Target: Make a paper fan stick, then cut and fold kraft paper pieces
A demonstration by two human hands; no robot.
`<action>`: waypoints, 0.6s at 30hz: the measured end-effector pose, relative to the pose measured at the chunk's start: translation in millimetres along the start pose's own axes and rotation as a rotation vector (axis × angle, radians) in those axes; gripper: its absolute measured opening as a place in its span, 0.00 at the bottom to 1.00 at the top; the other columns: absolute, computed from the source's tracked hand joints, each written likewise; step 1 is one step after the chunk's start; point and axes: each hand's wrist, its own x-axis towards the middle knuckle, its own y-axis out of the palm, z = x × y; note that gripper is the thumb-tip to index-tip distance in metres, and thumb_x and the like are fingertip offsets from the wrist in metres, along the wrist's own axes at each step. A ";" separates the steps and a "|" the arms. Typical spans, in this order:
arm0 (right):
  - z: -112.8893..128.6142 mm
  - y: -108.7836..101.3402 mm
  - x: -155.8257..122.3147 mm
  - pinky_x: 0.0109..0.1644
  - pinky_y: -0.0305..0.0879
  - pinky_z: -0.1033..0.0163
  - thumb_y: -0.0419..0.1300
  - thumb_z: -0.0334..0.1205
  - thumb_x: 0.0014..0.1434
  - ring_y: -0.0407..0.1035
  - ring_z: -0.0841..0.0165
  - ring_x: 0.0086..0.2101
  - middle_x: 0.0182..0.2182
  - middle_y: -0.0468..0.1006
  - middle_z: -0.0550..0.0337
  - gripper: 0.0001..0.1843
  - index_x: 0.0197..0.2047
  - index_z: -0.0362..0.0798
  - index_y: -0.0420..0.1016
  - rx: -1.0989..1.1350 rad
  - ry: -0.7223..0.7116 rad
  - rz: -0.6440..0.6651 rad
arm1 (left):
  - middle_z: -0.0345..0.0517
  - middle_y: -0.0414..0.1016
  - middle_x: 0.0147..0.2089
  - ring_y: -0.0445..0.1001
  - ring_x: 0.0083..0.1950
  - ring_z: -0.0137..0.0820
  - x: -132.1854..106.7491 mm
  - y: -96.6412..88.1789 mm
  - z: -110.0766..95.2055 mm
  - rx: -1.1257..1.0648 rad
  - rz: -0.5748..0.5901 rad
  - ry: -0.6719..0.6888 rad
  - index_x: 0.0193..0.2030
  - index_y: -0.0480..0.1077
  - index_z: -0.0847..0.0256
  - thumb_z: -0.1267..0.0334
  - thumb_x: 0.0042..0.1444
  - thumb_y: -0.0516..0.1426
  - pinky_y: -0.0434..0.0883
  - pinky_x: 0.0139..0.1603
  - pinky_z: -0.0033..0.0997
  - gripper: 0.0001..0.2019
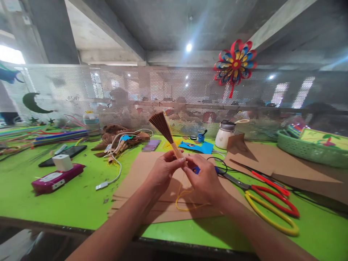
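A folded brown paper fan (pixel 162 127) rises between my hands, its pleats spread at the top and gathered into a narrow pale lower end. My left hand (pixel 162 170) pinches that lower end from the left. From the right, the fingertips of my right hand (pixel 203 175) close on the same end. Yellow string (pixel 178 201) trails below the hands in a loop, and a strand runs up along the fan's right edge. Under both hands lies a stack of brown paper sheets (pixel 141 170). Just right of my right hand are scissors (pixel 246 186) with red and yellow handles.
A purple packet (pixel 58 179) with a white charger (pixel 62 162) and a phone (pixel 73 152) lie at left. Finished-looking brown paper fans (pixel 119 136) sit behind. A blue paper (pixel 199 147), a white jar (pixel 225 136) and a green basket (pixel 310 152) stand farther back.
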 end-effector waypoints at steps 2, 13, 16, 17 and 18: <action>-0.5 -0.5 0.7 0.37 0.64 0.64 0.58 0.31 0.55 0.67 0.67 0.34 0.34 0.74 0.56 0.08 0.40 0.45 0.73 0.010 -0.008 0.008 | 0.44 0.75 0.31 0.73 0.36 0.31 0.3 -0.1 1.0 -0.007 -0.006 -0.004 0.33 0.73 0.65 0.72 0.40 0.65 0.66 0.44 0.32 0.10; -3.1 7.2 -4.0 0.37 0.64 0.61 0.59 0.37 0.55 0.67 0.66 0.32 0.33 0.74 0.56 0.08 0.39 0.45 0.72 -0.005 0.091 0.059 | 0.44 0.74 0.29 0.72 0.33 0.30 1.3 -1.9 6.6 0.030 -0.026 0.008 0.31 0.72 0.67 0.69 0.39 0.66 0.66 0.39 0.32 0.11; -2.9 8.6 -4.7 0.36 0.64 0.61 0.58 0.37 0.55 0.67 0.66 0.31 0.32 0.74 0.56 0.06 0.37 0.45 0.72 -0.029 0.095 0.027 | 0.43 0.73 0.28 0.71 0.32 0.29 1.3 -1.8 7.6 0.052 -0.043 0.022 0.31 0.72 0.67 0.68 0.39 0.66 0.65 0.39 0.31 0.12; -2.6 8.8 -4.6 0.36 0.64 0.61 0.58 0.37 0.56 0.67 0.67 0.31 0.31 0.74 0.56 0.06 0.36 0.45 0.72 -0.013 0.103 0.023 | 0.43 0.73 0.28 0.71 0.32 0.29 1.3 -2.0 7.7 0.055 -0.039 0.024 0.31 0.72 0.67 0.68 0.40 0.66 0.65 0.39 0.31 0.11; -2.3 8.9 -4.4 0.35 0.65 0.62 0.58 0.37 0.56 0.68 0.67 0.30 0.31 0.75 0.56 0.06 0.36 0.45 0.72 0.019 0.119 0.024 | 0.43 0.73 0.29 0.71 0.32 0.29 1.2 -2.2 7.7 0.052 -0.033 0.024 0.31 0.72 0.67 0.68 0.40 0.66 0.65 0.39 0.30 0.10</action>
